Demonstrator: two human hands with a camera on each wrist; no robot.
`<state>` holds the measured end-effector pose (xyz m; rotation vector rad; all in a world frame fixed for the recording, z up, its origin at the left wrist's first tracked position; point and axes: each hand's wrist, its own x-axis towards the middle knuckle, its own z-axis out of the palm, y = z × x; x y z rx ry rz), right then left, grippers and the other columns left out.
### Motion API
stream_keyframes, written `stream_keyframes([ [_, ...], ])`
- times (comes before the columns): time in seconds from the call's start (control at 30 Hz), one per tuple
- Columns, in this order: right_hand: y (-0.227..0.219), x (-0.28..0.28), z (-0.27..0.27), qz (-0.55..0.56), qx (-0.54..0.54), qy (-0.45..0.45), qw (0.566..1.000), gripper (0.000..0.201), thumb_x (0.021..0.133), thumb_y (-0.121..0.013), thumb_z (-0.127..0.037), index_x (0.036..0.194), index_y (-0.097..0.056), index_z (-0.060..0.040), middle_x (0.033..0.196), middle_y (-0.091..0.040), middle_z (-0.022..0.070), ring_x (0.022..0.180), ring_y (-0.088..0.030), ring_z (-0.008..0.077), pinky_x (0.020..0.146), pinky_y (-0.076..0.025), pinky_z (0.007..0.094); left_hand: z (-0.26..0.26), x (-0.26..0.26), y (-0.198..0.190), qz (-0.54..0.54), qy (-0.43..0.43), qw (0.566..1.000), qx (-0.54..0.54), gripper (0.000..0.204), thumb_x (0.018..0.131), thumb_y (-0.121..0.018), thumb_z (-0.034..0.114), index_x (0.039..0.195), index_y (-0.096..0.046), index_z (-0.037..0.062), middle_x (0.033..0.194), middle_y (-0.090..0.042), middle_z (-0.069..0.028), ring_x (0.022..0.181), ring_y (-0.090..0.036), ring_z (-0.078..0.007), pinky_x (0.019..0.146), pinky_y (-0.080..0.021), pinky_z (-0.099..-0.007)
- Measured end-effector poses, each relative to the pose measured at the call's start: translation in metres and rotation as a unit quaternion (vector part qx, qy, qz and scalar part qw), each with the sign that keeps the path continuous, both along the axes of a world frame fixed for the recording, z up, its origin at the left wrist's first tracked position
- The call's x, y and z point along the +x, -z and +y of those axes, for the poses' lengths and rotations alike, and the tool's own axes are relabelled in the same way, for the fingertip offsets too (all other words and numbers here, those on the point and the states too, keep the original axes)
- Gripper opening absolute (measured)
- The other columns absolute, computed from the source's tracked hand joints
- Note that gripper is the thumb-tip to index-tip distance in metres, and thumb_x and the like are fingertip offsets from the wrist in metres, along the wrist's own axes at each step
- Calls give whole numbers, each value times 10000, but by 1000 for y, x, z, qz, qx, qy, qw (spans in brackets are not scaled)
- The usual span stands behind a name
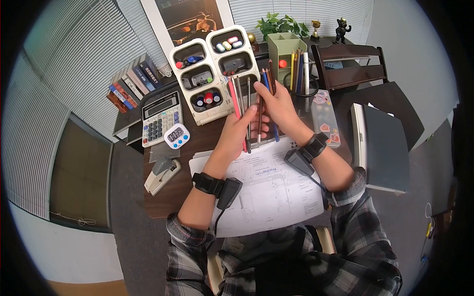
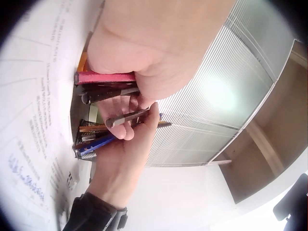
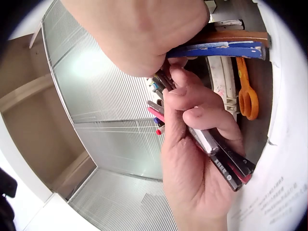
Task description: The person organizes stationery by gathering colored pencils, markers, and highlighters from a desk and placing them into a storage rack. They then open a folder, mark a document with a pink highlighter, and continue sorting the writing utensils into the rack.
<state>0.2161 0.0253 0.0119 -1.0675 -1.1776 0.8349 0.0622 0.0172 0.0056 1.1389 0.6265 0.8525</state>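
Over the front of the desk, my left hand [image 1: 234, 133] grips a bundle of pens and pencils, among them a pink one [image 1: 233, 96] and black ones [image 3: 226, 171]. Close beside it, my right hand [image 1: 285, 108] holds blue pencils [image 3: 216, 50] and a brown pencil [image 3: 240, 37]. A thin dark stick with a silver end [image 2: 122, 119] slants between the two hands, near the left fingertips. Just beyond the hands stands a white compartment organizer [image 1: 212, 79] holding markers, erasers and small items. Printed drawing sheets [image 1: 266, 197] lie below the hands.
A green pen holder [image 1: 284, 47] and a dark mesh cup of pencils [image 1: 300, 89] stand behind my right hand. Leftward are a calculator [image 1: 160, 121], a timer [image 1: 177, 135] and a stapler [image 1: 163, 177]. Orange scissors [image 3: 248, 101] lie by the organizer. A thick binder [image 1: 380, 148] is at right.
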Motion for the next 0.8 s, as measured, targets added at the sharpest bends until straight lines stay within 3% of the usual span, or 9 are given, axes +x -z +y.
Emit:
stream_keyframes([
  [0.17,-15,-2,-12,-41,-31,-16,999,315,961,-643,-309,940,-621,4,632,-567,6,535,-517,65,490,-433,266,2,-2,0,9,32,999,-6,315,1042,-501,291,1163,-580,11,961,-675,-98,818,-675,-186,681,-554,-299],
  [0.23,-13,-1,-10,-45,-63,-53,996,306,951,-670,-327,870,-577,-47,658,-519,-49,539,-469,24,463,-364,220,3,-3,1,9,49,999,-2,307,1043,-499,290,1147,-577,12,959,-675,-102,825,-679,-194,688,-556,-301],
  [0.37,-9,-2,-8,-39,-32,-53,997,284,961,-654,-318,920,-585,-45,656,-530,-38,529,-463,18,453,-365,218,5,-4,4,4,65,998,2,311,1045,-495,303,1129,-569,13,961,-674,-108,836,-683,-193,705,-562,-308],
  [0.43,-11,-1,-10,-53,-44,-30,997,300,964,-623,-304,950,-629,-4,679,-616,36,550,-547,80,464,-429,270,4,-2,3,6,72,997,3,322,1048,-491,311,1134,-566,10,968,-673,-110,844,-684,-191,710,-563,-309],
  [0.53,-13,-5,-11,23,-11,-11,1000,275,979,-594,-288,981,-615,-14,715,-611,36,609,-554,82,510,-434,267,-1,0,0,-13,52,998,-10,359,1058,-455,302,1111,-583,-30,955,-676,-127,836,-697,-215,717,-583,-321],
  [0.63,-5,-2,-2,-7,15,31,999,273,992,-573,-287,994,-601,-15,725,-595,28,637,-536,84,546,-428,267,-4,1,-4,-20,53,998,-17,365,1057,-464,337,1155,-556,-2,982,-675,-123,878,-687,-189,741,-583,-320],
  [0.8,-9,-2,-7,-10,5,10,1000,283,968,-626,-291,921,-599,-14,700,-565,0,627,-492,72,565,-416,261,6,-2,7,12,76,997,-7,355,1056,-464,341,1157,-555,13,993,-678,-113,879,-689,-189,725,-591,-325],
])
